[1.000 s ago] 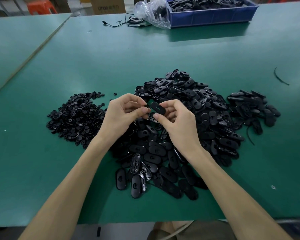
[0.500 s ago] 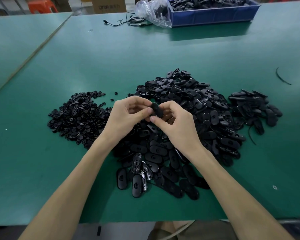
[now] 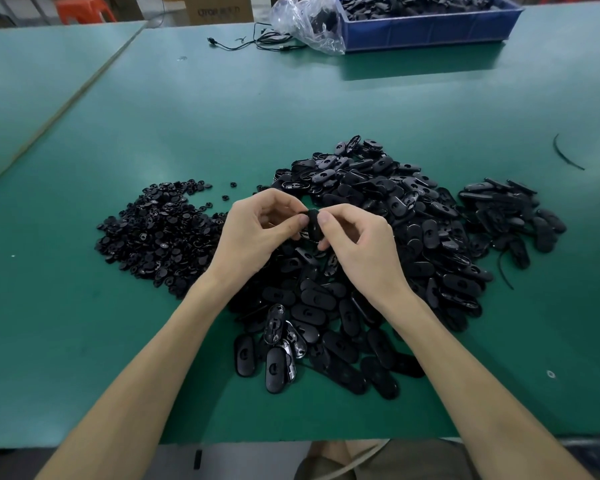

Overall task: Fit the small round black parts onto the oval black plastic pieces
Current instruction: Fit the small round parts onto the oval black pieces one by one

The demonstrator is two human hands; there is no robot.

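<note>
An oval black plastic piece point(image 3: 314, 226) stands on edge between my two hands above the middle of the table. My right hand point(image 3: 357, 244) pinches it between thumb and forefinger. My left hand point(image 3: 257, 233) pinches its left side with the thumb tip against it. A small round part on it cannot be made out. A heap of small round black parts point(image 3: 160, 233) lies to the left. A large heap of oval pieces point(image 3: 378, 244) spreads under and to the right of my hands.
A smaller pile of oval pieces point(image 3: 510, 216) lies at the right. A blue bin point(image 3: 426, 29) of black parts, a clear plastic bag point(image 3: 309, 22) and a black cable point(image 3: 257, 41) sit at the far edge. A loose black strip point(image 3: 565, 157) lies far right on the green table point(image 3: 222, 116).
The oval piece has turned from lying flat between my fingers to standing on edge. Both hands have drawn closer together around it.
</note>
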